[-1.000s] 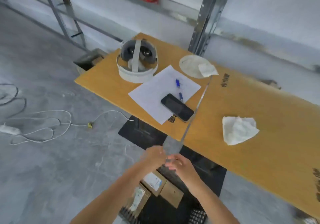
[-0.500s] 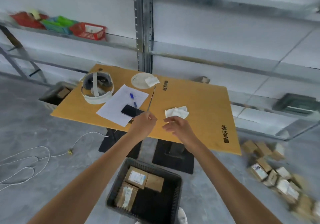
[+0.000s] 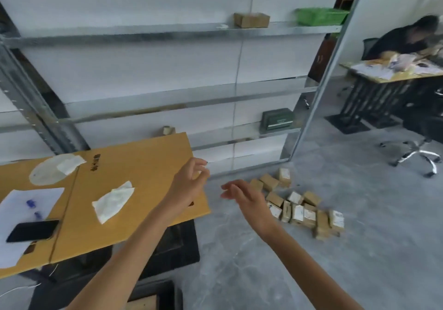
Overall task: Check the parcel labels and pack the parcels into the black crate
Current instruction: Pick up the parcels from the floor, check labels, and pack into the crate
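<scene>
Since 0.5 s ago the person's view has swung to the right, and both hands have gone with it, away from the middle of the table [image 3: 143, 165] and toward the floor beside it.

The left hand [image 3: 189, 185] hangs over the right corner of the table, fingers loosely curled, holding nothing. The right hand [image 3: 247, 199] is past the table edge, fingers loose and a little spread, also holding nothing. The parcels [image 3: 299, 209] lie in a loose pile on the concrete floor, just beyond the right hand. Of the black crate [image 3: 167, 285] only 1 corner shows at the bottom edge, under the left forearm, with what looks like 1 brown parcel inside.

I think the risk is in the next reach. The pile is untidy and some boxes lean on others, so a quick grab can knock the neighbours over or turn a label face down. The crate is now almost out of sight, so a parcel put down without looking can miss it. The picture is also blurred by the fast turn, and a label read in such hurry can be read wrongly.

Earlier the crate was in full view, low and in the middle, and the pile sat at the far right. The tissue [image 3: 112, 200] and the phone [image 3: 32, 230] lie as before.
</scene>
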`<control>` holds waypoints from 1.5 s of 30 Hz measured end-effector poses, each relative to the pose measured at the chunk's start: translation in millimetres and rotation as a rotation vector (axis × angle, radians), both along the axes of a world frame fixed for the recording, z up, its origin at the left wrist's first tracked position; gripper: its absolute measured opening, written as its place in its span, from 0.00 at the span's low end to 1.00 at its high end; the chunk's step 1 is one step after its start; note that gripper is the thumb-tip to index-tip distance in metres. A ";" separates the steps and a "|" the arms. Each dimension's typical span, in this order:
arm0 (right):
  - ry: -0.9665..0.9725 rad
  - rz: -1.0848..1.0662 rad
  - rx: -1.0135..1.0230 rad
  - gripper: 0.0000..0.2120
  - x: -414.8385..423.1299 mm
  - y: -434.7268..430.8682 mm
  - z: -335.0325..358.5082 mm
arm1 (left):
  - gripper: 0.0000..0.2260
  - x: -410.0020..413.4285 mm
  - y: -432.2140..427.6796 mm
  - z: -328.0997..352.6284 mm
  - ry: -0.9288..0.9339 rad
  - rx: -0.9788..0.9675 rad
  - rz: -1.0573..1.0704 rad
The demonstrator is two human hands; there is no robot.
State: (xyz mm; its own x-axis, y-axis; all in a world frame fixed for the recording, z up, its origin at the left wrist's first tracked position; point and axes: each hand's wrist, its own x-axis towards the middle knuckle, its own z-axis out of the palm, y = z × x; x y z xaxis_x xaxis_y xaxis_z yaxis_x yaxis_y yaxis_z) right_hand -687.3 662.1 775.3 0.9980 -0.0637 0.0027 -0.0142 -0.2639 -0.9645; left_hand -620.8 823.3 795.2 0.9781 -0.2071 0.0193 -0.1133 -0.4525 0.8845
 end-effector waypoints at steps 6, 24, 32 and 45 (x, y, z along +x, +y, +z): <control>0.094 -0.298 -0.025 0.11 -34.5 -174.9 -12.9 | 0.19 2.2 -165.4 -8.2 0.077 -0.074 -0.173; 0.300 -0.940 0.646 0.13 68.7 -395.7 -43.4 | 0.21 166.1 -356.3 -77.3 0.235 0.022 -0.356; 0.422 -0.944 0.576 0.12 163.0 -448.4 -76.9 | 0.14 270.1 -390.0 -104.9 0.312 0.107 -0.305; 0.653 -0.976 0.568 0.12 276.8 -562.8 -144.5 | 0.08 370.6 -467.6 -211.2 0.535 0.307 -0.166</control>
State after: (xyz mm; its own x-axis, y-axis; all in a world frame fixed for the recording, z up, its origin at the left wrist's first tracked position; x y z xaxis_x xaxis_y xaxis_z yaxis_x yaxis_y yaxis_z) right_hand -410.5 99.3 630.8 0.3464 -0.5909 -0.7286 -0.4729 0.5608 -0.6796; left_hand -250.2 355.6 584.0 0.7905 -0.2757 -0.5469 0.2175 -0.7084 0.6715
